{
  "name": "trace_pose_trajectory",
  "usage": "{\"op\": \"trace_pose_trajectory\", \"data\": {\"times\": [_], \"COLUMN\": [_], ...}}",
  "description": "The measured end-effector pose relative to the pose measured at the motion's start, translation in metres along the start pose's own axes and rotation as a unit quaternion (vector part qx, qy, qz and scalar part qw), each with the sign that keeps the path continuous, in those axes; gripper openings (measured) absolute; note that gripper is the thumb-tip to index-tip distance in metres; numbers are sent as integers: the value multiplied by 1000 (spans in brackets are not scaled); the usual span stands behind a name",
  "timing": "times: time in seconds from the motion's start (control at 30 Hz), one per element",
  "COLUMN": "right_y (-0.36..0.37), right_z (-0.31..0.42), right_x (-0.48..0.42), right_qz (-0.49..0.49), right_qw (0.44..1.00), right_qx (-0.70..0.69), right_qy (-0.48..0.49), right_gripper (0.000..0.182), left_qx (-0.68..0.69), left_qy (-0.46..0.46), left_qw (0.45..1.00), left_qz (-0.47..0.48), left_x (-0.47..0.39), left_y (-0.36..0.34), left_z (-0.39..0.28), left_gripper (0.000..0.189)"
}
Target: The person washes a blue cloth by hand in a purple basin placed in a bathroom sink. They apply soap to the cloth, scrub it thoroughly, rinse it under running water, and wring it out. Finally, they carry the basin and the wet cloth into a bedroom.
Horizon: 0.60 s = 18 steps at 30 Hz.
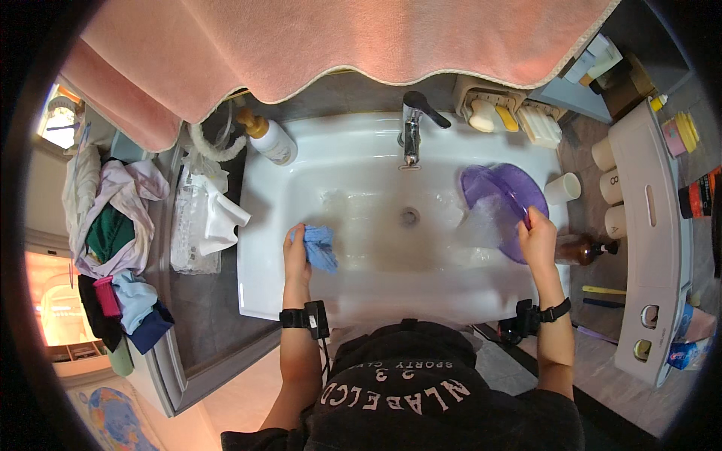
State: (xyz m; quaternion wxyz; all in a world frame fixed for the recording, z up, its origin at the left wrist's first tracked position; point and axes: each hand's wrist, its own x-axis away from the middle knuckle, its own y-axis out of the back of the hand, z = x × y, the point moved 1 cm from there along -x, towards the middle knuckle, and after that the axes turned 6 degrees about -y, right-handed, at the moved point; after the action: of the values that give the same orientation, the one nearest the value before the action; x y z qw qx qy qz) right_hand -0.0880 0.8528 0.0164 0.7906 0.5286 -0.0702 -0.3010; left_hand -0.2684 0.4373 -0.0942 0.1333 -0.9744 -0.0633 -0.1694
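In front of me is a white ceramic washbasin (265,282) with cloudy water standing around its drain (409,216). My left hand (296,253) grips a crumpled light-blue cloth (320,248) over the basin's left side. At the right side, my right hand (537,237) holds the rim of a translucent purple plastic basin (516,189). This purple basin is tilted steeply, and whitish, sudsy water (488,222) shows at its lower left. A chrome faucet (412,135) with a dark lever stands at the back middle.
A pump bottle (273,138) stands on the basin's back left corner. Soap holders (491,107), a white cup (563,188) and a brown pump bottle (581,250) line the right. Tissues (197,214) and piled clothes (118,220) lie left. A pink towel (338,39) hangs overhead.
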Motion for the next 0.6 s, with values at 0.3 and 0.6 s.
{"op": "trace_pose_trajectory", "data": {"times": [0.3, 0.6], "right_y": [15, -2], "right_z": [2, -6], "right_x": [4, 3], "right_qz": [-89, -80], "right_qw": [992, 995], "right_qx": [16, -55], "right_qy": [89, 0], "right_gripper": [23, 18], "left_qx": [-5, -36], "left_qy": [-4, 21], "left_qw": [1000, 998], "left_qz": [4, 44], "left_x": [0, 7], "left_y": [0, -11], "left_z": [-3, -8], "left_gripper": [21, 22]}}
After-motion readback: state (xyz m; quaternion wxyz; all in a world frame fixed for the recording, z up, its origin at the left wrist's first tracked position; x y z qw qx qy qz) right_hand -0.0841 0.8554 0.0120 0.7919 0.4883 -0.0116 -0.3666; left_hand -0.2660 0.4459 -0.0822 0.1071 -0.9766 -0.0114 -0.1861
